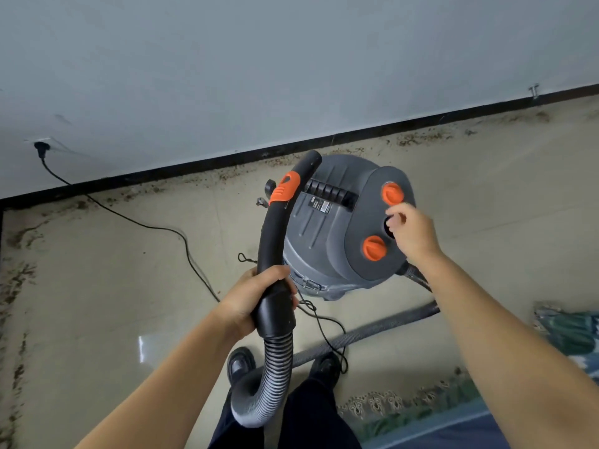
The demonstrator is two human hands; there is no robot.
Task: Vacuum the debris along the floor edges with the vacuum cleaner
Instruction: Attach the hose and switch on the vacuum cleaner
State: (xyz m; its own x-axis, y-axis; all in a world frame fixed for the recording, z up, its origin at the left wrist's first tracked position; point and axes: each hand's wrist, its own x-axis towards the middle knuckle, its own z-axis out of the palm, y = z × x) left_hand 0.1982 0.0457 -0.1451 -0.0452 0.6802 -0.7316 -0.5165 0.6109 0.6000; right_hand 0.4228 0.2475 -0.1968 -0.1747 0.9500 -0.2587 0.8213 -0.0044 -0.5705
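Clearly, your left hand point(259, 296) gripped the black handle point(275, 254) of the hose, fingers curled tight round it just above the ribbed grey hose point(269, 377), which looped down past your shoes. Your right hand point(411, 234) reached over the top of the grey vacuum cleaner point(330, 228), its fingertips bunched on a black knob point(389, 226) that sat between two orange knobs point(392, 192). The vacuum cleaner stood on the pale floor point(97, 303) near the black baseboard point(194, 165). Brown debris point(421, 137) lay scattered along the floor edge beside that baseboard and down the left side. A black cord point(146, 223) ran from the wall socket point(40, 147) across the floor toward the machine
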